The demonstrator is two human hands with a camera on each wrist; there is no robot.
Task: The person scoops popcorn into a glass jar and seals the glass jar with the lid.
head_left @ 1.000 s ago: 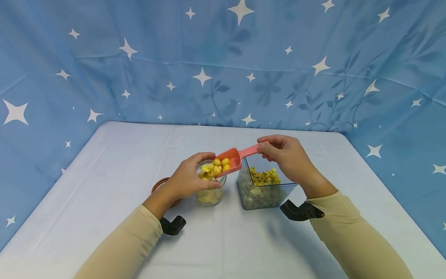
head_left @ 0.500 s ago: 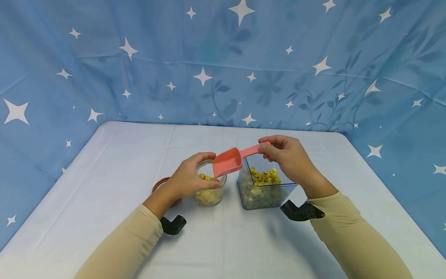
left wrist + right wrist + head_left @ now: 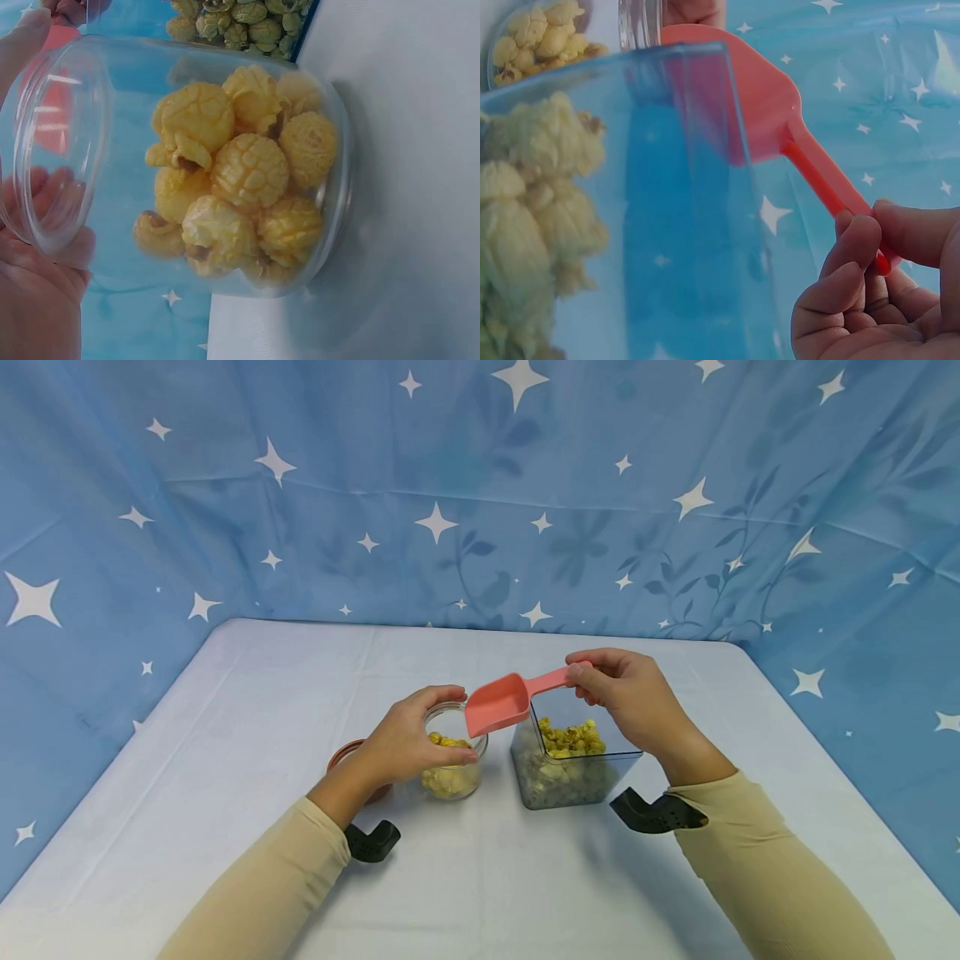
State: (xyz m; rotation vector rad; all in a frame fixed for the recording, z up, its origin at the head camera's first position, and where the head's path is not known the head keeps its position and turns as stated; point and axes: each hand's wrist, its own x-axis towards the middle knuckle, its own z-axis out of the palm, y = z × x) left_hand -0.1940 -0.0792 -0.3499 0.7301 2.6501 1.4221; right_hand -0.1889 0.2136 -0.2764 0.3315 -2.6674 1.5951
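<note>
My left hand point(image 3: 408, 735) grips a clear glass jar point(image 3: 453, 777) around its rim; the jar stands upright on the table with popcorn point(image 3: 247, 172) in its lower part. My right hand point(image 3: 626, 697) pinches the handle end of a pink scoop point(image 3: 498, 705). The scoop's bowl holds nothing and is tilted toward the jar, right beside its mouth. Under the right hand is a clear square container point(image 3: 573, 781), part full of yellow popcorn point(image 3: 572, 740). In the right wrist view, thumb and fingers point(image 3: 855, 244) close on the handle.
A round lid with a reddish-brown rim point(image 3: 347, 752) lies left of the jar, partly hidden by my left hand. A white cloth covers the table point(image 3: 480, 877). Behind its far edge hangs a blue curtain point(image 3: 480, 493) with white stars.
Popcorn in the scoop has dropped into the jar, leaving the scoop bare. Since then my right hand and the scoop have shifted slightly right. My left hand stays on the jar.
</note>
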